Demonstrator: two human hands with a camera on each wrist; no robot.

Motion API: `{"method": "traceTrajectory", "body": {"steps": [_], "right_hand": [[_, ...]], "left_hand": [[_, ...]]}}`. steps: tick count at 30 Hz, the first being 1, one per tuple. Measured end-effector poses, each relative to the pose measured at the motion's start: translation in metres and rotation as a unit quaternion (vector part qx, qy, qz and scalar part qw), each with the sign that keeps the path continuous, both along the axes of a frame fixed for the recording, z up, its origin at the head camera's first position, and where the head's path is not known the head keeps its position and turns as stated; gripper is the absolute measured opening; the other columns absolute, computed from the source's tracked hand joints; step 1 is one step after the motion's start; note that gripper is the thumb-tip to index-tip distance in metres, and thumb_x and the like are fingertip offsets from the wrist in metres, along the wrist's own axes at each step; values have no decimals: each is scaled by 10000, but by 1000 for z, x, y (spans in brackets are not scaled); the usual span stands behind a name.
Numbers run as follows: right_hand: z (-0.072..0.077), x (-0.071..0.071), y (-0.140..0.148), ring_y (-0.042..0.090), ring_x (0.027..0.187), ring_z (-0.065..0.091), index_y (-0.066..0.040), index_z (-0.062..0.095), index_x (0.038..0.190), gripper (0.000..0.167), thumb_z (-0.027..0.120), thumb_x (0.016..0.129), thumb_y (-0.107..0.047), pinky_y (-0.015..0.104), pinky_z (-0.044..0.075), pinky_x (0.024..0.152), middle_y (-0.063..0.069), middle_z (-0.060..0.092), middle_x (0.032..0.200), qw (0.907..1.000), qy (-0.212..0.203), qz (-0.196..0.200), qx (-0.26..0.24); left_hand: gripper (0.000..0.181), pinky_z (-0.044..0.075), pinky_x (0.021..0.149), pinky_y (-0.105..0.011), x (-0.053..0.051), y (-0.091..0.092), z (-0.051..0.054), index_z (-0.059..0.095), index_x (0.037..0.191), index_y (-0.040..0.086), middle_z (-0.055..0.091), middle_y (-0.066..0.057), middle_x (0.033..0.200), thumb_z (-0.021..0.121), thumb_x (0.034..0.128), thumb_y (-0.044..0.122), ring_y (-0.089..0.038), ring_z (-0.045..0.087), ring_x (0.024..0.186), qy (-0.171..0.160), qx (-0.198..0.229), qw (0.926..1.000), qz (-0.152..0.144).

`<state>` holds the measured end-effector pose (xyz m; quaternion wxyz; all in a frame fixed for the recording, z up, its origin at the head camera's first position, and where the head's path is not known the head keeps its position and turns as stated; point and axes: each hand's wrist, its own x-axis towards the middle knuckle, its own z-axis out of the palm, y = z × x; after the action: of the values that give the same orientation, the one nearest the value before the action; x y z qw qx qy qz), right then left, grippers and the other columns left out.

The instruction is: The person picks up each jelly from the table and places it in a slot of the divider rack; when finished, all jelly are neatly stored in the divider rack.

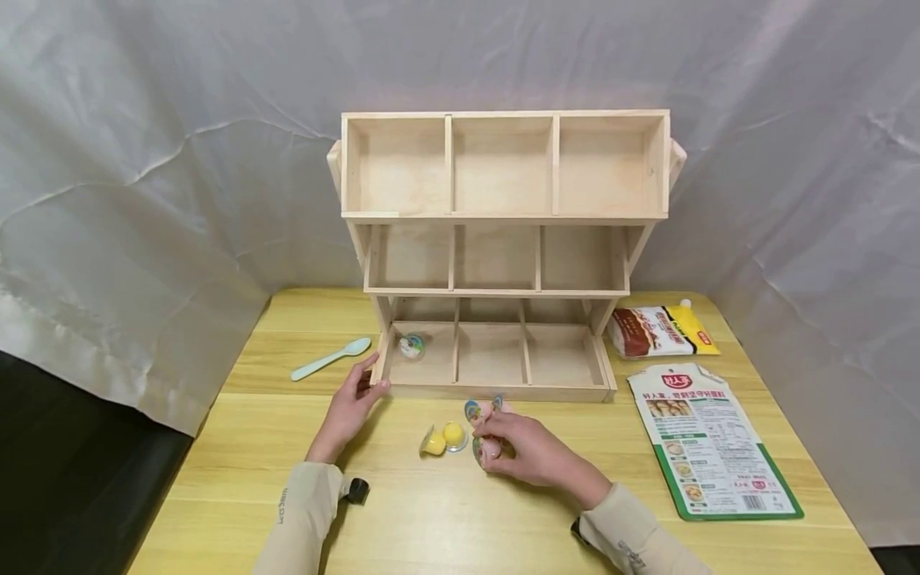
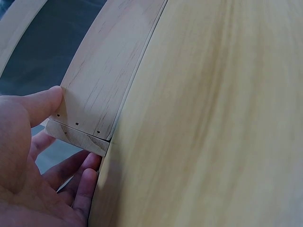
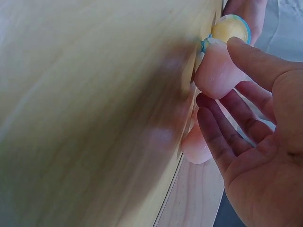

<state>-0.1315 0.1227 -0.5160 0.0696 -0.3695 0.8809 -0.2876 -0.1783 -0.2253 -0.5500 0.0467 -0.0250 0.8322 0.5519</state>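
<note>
My left hand is at the lower left corner of the wooden shelf; in the left wrist view the hand has its thumb on the front board and its fingers round the side. My right hand pinches a pink jelly cup low over the table. In the right wrist view, that hand has its thumb and fingers round the pink cup, with another pink one behind the fingers. Two yellow cups lie between the hands.
A clear-wrapped cup sits in the shelf's bottom left compartment. Left of the shelf lies a pale green spoon. To its right are a red and yellow food pouch and a large white and green packet. Grey cloth hangs behind.
</note>
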Motion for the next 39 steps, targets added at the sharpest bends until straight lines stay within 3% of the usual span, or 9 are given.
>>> {"method": "traceTrajectory", "body": {"steps": [20,30,35,39], "right_hand": [[12,-1,-1,107,1101,638,-114,701,1291,428,828,895,-212,318,562,961,-4,695,1254,10000,-12,-26,-49],[22,-4,-3,186,1120,672,-117,686,1304,466,847,873,-193,416,567,992,9,698,1263,9992,249,-99,-287],[26,-7,-5,113,1041,662,-112,669,1334,515,847,857,-191,361,575,967,-4,697,1241,9984,263,-172,-472],[28,-10,-7,115,1070,666,-110,667,1327,511,847,853,-176,346,571,982,1,697,1265,9975,333,-225,-576]], "left_hand": [[654,444,1133,-539,0,1,0,360,1601,354,533,-195,1467,649,1020,430,-366,562,1314,-32,74,10000,9],[650,445,1130,-545,0,1,1,354,1604,355,528,-199,1473,643,1026,420,-371,560,1315,-52,87,9999,18],[648,447,1127,-546,0,1,1,357,1602,358,530,-202,1473,644,1024,423,-371,562,1313,-45,79,10000,14],[638,453,1120,-543,0,1,0,359,1600,362,540,-199,1459,641,1030,410,-365,569,1302,-32,49,10000,31]]}}
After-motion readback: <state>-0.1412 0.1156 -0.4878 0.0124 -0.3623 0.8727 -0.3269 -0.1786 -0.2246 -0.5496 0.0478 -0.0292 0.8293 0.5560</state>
